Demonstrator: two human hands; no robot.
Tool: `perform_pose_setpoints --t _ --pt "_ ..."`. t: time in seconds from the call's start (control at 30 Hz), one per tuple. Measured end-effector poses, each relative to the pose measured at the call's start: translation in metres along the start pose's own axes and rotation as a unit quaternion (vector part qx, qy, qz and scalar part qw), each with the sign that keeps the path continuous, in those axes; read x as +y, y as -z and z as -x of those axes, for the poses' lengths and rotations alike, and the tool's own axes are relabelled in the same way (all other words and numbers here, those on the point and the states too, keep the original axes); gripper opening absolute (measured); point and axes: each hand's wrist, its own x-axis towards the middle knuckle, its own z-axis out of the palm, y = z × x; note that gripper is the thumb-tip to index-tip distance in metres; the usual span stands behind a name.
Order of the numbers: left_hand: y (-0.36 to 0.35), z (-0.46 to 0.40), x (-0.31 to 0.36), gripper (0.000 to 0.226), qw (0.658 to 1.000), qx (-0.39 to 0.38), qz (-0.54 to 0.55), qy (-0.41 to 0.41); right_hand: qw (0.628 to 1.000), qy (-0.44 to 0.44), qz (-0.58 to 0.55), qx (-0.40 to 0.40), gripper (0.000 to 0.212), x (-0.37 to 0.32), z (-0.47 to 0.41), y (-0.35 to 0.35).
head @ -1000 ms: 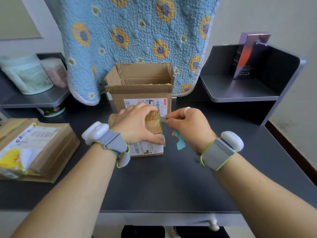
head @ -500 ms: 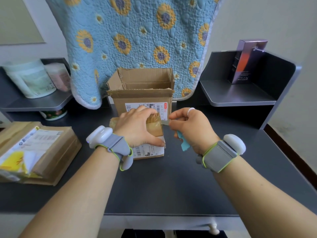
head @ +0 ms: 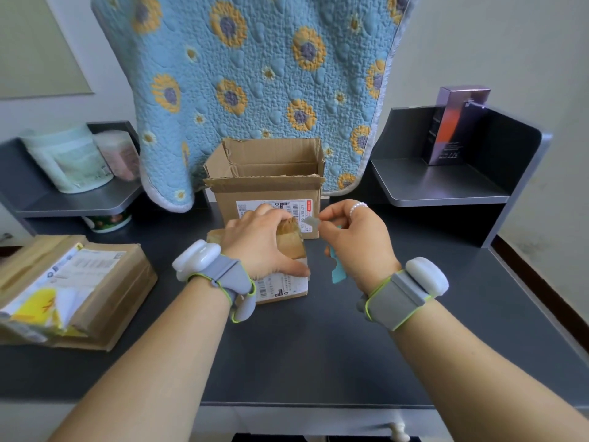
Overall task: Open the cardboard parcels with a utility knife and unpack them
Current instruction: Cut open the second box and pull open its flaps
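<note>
Head view: one wide frame, read left to right across the dark counter [head: 318,355].
Far left: taped parcel [head: 73,288] with a yellow-marked label lies flat on the counter, untouched, seams closed as far as I can see.
Left shelf: pale packets [head: 68,159] stand on it, apart from the work.
Left hand [head: 259,247]: grip is closed over the top of the small parcel [head: 287,282], thumb along its near edge, fingers curled over the far side; same hold as half a second ago.
Small parcel: rests on the counter at centre, just in front of the open box [head: 271,186]; brown tape covers its top.
Open box: flaps up, contents not visible from here.
Utility knife [head: 335,266]: teal handle shows below the right palm, grey blade tip [head: 309,222] points left.
Right hand [head: 353,240]: grip is closed round the knife.
Change: blade tip now sits slightly higher and just clear of the parcel's right edge, where before it was at the tape.
Meaning (judgement): either the cut is being reset or one stroke has ended; the tape seam looks unopened, so unpacking has not begun.
Right shelf: purple carton [head: 455,126] stands upright.
</note>
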Motion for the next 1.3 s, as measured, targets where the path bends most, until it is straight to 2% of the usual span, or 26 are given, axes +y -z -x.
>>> perform_pose_setpoints --t 0.13,0.23,0.3,0.4,0.47,0.53,0.6,0.77,0.97,1.3 --pt "-0.001 -0.003 0.010 0.086 0.997 -0.011 -0.028 0.076 0.998 0.024 0.044 -0.035 0.018 -0.001 0.001 -0.002" --pt "0.013 -0.005 0.005 0.059 0.993 -0.067 0.060 0.077 0.991 0.043 0.116 -0.044 0.016 0.002 -0.004 -0.001" --pt "0.026 -0.005 -0.005 0.051 0.987 -0.097 0.116 0.062 0.987 0.051 0.145 -0.036 0.011 0.002 -0.008 -0.001" --pt "0.034 -0.005 -0.018 0.055 0.976 -0.112 0.174 0.068 0.979 0.076 0.190 -0.022 0.003 -0.002 -0.013 -0.004" --pt "0.030 -0.003 -0.019 0.068 0.967 -0.121 0.211 0.073 0.971 0.088 0.220 -0.023 0.011 -0.005 -0.015 -0.006" --pt "0.020 -0.003 -0.018 0.082 0.960 -0.117 0.238 0.085 0.964 0.093 0.249 -0.017 0.012 -0.010 -0.017 -0.006" --pt "0.009 -0.001 -0.014 0.085 0.948 -0.108 0.284 0.101 0.959 0.096 0.267 -0.004 0.013 -0.014 -0.020 -0.006" --pt "-0.016 0.001 0.002 0.069 0.889 -0.051 0.425 0.160 0.941 0.087 0.328 0.005 0.017 -0.019 -0.025 -0.009" --pt "-0.034 -0.002 0.014 0.065 0.887 0.010 0.433 0.158 0.926 0.083 0.367 -0.019 0.018 -0.020 -0.028 -0.010" --pt "-0.039 0.000 0.014 0.060 0.883 0.023 0.441 0.161 0.890 0.104 0.440 -0.057 0.028 -0.032 -0.028 -0.019"
